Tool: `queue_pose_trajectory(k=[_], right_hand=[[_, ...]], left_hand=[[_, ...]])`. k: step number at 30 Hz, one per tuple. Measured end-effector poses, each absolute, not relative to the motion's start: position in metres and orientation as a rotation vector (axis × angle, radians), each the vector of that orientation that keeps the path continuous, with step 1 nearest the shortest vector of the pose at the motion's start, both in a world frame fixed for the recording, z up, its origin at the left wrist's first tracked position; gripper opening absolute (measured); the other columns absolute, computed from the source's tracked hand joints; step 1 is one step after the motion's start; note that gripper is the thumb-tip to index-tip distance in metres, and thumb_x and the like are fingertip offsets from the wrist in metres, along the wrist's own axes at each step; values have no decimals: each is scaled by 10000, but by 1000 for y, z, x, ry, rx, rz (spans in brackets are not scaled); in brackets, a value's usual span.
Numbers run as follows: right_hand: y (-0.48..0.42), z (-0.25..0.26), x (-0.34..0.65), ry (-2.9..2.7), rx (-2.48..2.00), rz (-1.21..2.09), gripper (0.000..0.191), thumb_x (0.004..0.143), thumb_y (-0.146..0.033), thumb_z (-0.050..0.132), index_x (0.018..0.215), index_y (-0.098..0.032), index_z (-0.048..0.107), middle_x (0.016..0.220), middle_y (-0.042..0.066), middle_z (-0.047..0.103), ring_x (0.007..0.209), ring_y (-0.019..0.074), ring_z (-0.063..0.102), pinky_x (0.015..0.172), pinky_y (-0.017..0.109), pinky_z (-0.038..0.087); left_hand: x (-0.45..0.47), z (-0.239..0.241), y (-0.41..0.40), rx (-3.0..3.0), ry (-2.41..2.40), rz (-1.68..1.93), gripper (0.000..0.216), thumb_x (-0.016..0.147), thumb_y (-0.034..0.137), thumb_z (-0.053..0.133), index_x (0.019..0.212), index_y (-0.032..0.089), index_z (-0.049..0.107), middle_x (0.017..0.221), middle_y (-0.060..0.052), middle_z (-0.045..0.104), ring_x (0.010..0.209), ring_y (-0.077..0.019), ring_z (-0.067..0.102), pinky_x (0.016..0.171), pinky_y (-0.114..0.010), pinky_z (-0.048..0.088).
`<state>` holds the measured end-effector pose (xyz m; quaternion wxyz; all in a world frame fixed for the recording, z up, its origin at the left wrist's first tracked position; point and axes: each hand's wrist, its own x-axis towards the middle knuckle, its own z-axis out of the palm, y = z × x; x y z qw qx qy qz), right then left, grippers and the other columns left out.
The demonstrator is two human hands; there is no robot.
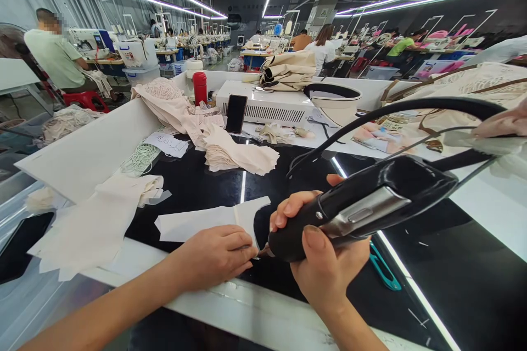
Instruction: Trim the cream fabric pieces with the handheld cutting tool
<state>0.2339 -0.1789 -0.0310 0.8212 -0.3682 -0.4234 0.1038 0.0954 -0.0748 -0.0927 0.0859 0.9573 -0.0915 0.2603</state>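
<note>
My right hand is wrapped round a black handheld power tool with a silver lever and a thick cable. The tool's narrow tip points left, close to my left fingertips. My left hand lies palm down with its fingers stretched flat over a pale fabric piece, pressing it onto the shiny black work surface. The fabric piece has a curved cut-out at its right side, near the tip. What the tip touches is partly hidden by my fingers.
Stacked cream fabric pieces lie ahead, and more hang over the left edge. A phone leans against a white vented box near a red flask. Teal snips lie right. A co-worker sits far left.
</note>
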Motion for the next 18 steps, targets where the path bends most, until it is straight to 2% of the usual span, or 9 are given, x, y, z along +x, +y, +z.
queue_pose_trajectory(k=[6, 11, 15, 18], right_hand=[[-179, -33, 233, -912, -816, 211, 341, 932, -300, 746, 1236, -307, 591, 829, -31, 658, 615, 148, 625, 534, 312, 566], [-182, -33, 232, -901, -820, 232, 400, 902, -346, 781, 1249, -307, 584, 830, -25, 654, 603, 149, 626, 507, 299, 557], [-185, -31, 231, -883, -815, 271, 446, 885, -364, 803, 1266, -305, 579, 830, -21, 658, 606, 146, 627, 506, 291, 559], [-186, -27, 236, -894, -810, 255, 456, 875, -369, 813, 1263, -309, 581, 825, -20, 669, 605, 147, 634, 501, 285, 557]], left_hand=[[96, -94, -74, 2878, -276, 740, 209, 1087, 230, 501, 1145, 117, 667, 1054, -94, 712, 1022, -188, 699, 984, -310, 593], [94, -93, -73, 2820, -277, 719, 198, 1081, 222, 512, 1167, 121, 659, 1088, -99, 717, 1038, -192, 704, 1002, -311, 585], [91, -91, -71, 2782, -258, 804, 238, 1094, 231, 486, 1223, 109, 644, 1203, -130, 709, 1167, -215, 671, 1080, -349, 548], [86, -89, -71, 2768, -241, 765, 232, 1093, 245, 498, 1213, 117, 650, 1188, -112, 720, 1136, -209, 680, 1089, -348, 540]])
